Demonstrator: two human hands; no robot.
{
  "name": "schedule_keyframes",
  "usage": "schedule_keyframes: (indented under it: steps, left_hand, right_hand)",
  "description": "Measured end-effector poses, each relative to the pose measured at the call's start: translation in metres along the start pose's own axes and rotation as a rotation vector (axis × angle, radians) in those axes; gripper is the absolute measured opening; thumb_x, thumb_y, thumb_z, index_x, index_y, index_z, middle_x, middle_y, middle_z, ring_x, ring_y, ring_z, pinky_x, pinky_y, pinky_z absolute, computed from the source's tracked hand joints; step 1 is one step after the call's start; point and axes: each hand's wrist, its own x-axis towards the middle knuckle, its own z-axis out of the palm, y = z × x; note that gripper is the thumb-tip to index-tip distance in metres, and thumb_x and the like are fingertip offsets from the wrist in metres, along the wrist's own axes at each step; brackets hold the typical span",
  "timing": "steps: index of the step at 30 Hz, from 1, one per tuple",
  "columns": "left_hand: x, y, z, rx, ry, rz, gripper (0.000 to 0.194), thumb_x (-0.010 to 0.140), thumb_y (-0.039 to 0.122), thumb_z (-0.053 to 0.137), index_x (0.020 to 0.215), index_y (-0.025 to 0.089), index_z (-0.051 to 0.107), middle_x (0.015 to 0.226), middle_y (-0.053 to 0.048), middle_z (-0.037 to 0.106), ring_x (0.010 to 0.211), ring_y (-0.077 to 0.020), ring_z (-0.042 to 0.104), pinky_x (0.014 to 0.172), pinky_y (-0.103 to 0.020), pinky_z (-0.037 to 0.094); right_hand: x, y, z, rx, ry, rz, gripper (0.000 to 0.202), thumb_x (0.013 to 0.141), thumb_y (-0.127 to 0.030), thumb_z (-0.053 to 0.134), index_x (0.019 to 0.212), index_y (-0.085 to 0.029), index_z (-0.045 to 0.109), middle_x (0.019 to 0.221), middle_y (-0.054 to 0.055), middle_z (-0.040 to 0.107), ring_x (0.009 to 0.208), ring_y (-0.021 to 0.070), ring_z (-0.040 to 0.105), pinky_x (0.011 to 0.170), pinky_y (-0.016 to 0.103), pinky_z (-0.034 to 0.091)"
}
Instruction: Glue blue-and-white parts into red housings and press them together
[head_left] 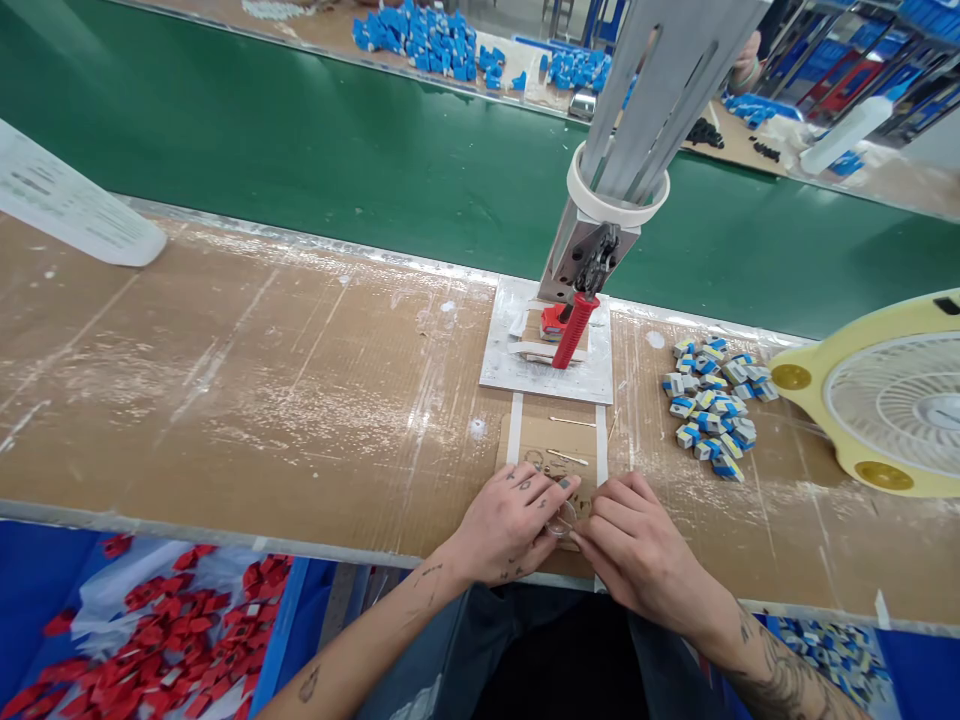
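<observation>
Both hands are close together at the table's front edge, over a taped piece of cardboard. Fingers of my left hand are bent and pressed together at a small clear round item. My right hand is closed just right of that item, its fingertips pinched; anything between them is too small to make out. Two cotton swabs lie on the cardboard beyond my fingers. Behind them stands a press with a red handle, a red part beneath it on a white base plate.
Many blue-and-grey parts lie to the right, beside a yellow fan. A white bottle is at left. Red parts fill a blue bin below. Beyond the green belt are blue parts and another person's hand.
</observation>
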Motion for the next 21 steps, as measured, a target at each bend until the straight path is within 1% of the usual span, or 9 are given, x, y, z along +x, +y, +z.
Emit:
schedule_keyframes:
  steps: [4,8,13,15,17,21]
  left_hand:
    - [0.0,0.0,0.001,-0.002,-0.014,0.001,0.053,0.087,0.018,0.057,0.138,0.014,0.048,0.094,-0.01,0.074,0.087,-0.0283,0.066,0.072,-0.039,0.054]
    - [0.0,0.0,0.001,0.004,0.004,0.007,0.05,0.088,0.018,0.057,0.137,0.013,0.049,0.093,-0.009,0.074,0.087,-0.0282,0.066,0.073,-0.039,0.054]
    - [-0.001,0.0,0.003,-0.005,-0.012,-0.016,0.049,0.087,0.018,0.057,0.136,0.014,0.05,0.094,-0.009,0.074,0.088,-0.0276,0.067,0.073,-0.039,0.054]
    - [-0.001,0.0,0.002,-0.017,-0.012,-0.021,0.051,0.087,0.017,0.056,0.137,0.016,0.05,0.095,-0.009,0.074,0.087,-0.0272,0.067,0.073,-0.039,0.055]
    - [0.001,0.001,0.0,-0.044,0.014,-0.025,0.051,0.087,0.016,0.056,0.137,0.016,0.049,0.096,-0.008,0.074,0.086,-0.0266,0.066,0.073,-0.039,0.055]
    - [0.011,0.001,-0.013,-0.092,0.082,-0.047,0.05,0.089,0.016,0.057,0.137,0.016,0.047,0.092,-0.007,0.072,0.084,-0.0248,0.064,0.075,-0.038,0.056]
  right_hand:
    - [0.0,-0.001,0.001,-0.005,-0.014,0.014,0.032,0.099,-0.01,0.049,0.069,-0.02,0.054,0.065,0.0,0.055,0.068,0.0177,0.045,0.072,0.033,0.035]
    - [0.001,-0.001,0.003,-0.012,-0.022,0.034,0.031,0.099,-0.011,0.05,0.07,-0.02,0.055,0.065,0.0,0.055,0.068,0.0181,0.046,0.07,0.032,0.034]
    - [-0.002,0.0,0.002,-0.005,-0.015,0.046,0.031,0.099,-0.012,0.049,0.07,-0.02,0.057,0.066,0.001,0.057,0.069,0.0185,0.047,0.072,0.033,0.035]
    - [-0.003,0.002,-0.001,0.011,-0.001,0.045,0.029,0.099,-0.013,0.051,0.073,-0.019,0.06,0.066,0.001,0.057,0.07,0.0187,0.048,0.072,0.033,0.036]
    - [-0.004,0.003,-0.007,0.04,0.026,0.059,0.025,0.099,-0.014,0.052,0.078,-0.019,0.063,0.067,0.001,0.058,0.07,0.0184,0.05,0.071,0.033,0.037]
    - [0.002,0.009,-0.021,0.058,0.105,0.08,0.022,0.099,-0.016,0.054,0.08,-0.018,0.065,0.067,0.001,0.059,0.068,0.0176,0.05,0.068,0.032,0.037]
